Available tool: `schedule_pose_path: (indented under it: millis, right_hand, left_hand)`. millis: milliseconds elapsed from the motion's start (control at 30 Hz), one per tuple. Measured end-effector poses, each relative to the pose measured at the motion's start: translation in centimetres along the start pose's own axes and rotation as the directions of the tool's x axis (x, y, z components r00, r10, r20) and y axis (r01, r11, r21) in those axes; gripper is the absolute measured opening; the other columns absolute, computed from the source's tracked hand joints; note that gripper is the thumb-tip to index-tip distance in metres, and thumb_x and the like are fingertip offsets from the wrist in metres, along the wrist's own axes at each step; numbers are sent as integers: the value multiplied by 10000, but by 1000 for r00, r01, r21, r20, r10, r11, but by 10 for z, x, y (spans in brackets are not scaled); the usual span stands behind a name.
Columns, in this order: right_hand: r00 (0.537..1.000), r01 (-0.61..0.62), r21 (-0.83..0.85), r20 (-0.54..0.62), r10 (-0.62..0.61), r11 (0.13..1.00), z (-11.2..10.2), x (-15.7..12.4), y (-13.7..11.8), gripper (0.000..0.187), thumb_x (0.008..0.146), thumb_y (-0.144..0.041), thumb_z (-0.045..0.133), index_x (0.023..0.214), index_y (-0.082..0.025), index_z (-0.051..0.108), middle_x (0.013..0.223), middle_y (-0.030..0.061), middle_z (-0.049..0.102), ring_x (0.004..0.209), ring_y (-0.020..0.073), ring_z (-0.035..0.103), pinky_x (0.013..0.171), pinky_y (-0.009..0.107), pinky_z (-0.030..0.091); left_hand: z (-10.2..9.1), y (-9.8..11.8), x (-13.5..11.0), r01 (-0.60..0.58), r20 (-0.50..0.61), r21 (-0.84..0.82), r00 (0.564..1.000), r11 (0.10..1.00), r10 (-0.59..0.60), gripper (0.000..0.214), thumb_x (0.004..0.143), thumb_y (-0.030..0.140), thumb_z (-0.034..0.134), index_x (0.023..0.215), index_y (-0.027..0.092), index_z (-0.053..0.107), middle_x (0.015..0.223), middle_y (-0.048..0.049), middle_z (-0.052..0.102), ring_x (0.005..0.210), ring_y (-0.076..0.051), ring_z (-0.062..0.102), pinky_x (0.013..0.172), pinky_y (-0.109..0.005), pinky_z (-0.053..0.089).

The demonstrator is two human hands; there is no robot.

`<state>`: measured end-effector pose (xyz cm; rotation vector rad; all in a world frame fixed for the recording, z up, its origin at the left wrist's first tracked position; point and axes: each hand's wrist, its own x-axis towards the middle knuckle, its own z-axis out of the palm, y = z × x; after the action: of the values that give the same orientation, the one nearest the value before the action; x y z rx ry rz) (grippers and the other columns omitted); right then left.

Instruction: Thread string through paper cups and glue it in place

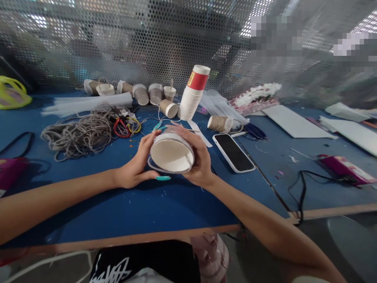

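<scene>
Between my two hands is a paper cup [172, 155], its open mouth tilted toward me and its white inside showing. Grey cord runs around the rim and hangs in a small loop at the lower left. My left hand [140, 163] grips the cup's left side, thumb below the rim. Around the right side and top curl the fingers of my right hand [198, 155]. The cup's outer wall is mostly hidden by my hands. Just beyond lies a white paper strip [200, 133], and a phone [234, 153] rests right of my right hand.
A tangle of grey cord [79, 131] and red-and-yellow-handled scissors [126, 127] lie left. A tall cup stack [194, 92] leans behind my hands, near several wrapped cups [141, 94]. White boards [299, 122] and a purple box [347, 169] with a black cable are right. Perforated metal [132, 43] stands behind.
</scene>
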<state>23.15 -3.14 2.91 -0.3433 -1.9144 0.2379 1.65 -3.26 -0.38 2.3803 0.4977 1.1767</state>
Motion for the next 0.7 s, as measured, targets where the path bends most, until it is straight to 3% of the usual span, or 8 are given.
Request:
schedule_pose_path:
  millis: [133,267,400,467,533,600,700]
  right_hand:
    - [998,-62,102,32,59,993,3,-2,0,570,864,-413,636,1379,-339,403,1372,48,562,1330,265,495,1169,557,333]
    - [965,-238,266,171,198,934,6,-3,-2,610,818,-338,711,1351,-319,415,1421,83,512,1371,266,452,1170,522,334]
    - [902,-357,218,333,275,908,-1,0,0,738,780,-446,727,1399,-310,349,1482,101,435,1418,273,378,1174,523,316]
    - [888,-338,108,367,278,935,-8,2,4,875,730,-478,754,1441,-312,272,1517,106,371,1442,296,321,1183,553,274]
    - [910,-268,9,331,250,964,-17,4,9,871,733,-468,733,1443,-315,252,1528,111,330,1447,313,293,1174,569,269]
    - [954,-171,-90,235,188,981,-25,5,14,774,756,-455,689,1407,-296,300,1489,121,357,1421,321,319,1147,566,309]
    - [983,-64,-243,150,103,968,-35,7,21,524,850,-437,558,1313,-253,394,1325,131,488,1266,303,472,1023,536,433]
  left_hand:
    - [-1,-4,2,-37,-85,40,996,998,40,1006,825,552,649,1544,309,-11,1554,-170,189,1438,-375,261,1129,-585,377]
    - [-7,-17,4,-70,-147,126,985,990,88,1033,781,569,697,1542,312,48,1532,-161,280,1419,-355,331,1143,-571,358]
    - [-11,-19,5,-36,-115,207,992,978,61,790,862,520,620,1505,271,234,1391,-162,504,1271,-300,531,1045,-490,489]
    - [-11,-15,6,0,-143,290,989,957,43,678,870,472,624,1443,237,349,1309,-150,565,1196,-280,576,990,-452,524]
    - [-11,-11,7,67,-214,348,977,935,10,646,844,424,665,1395,221,396,1256,-135,580,1151,-270,582,978,-453,519]
    - [-11,-11,7,140,-295,362,955,922,-29,633,818,378,697,1364,226,417,1225,-122,571,1127,-268,575,981,-472,503]
    - [-11,-14,7,195,-353,315,932,929,-76,623,804,342,708,1348,235,423,1219,-115,541,1136,-276,559,990,-484,485]
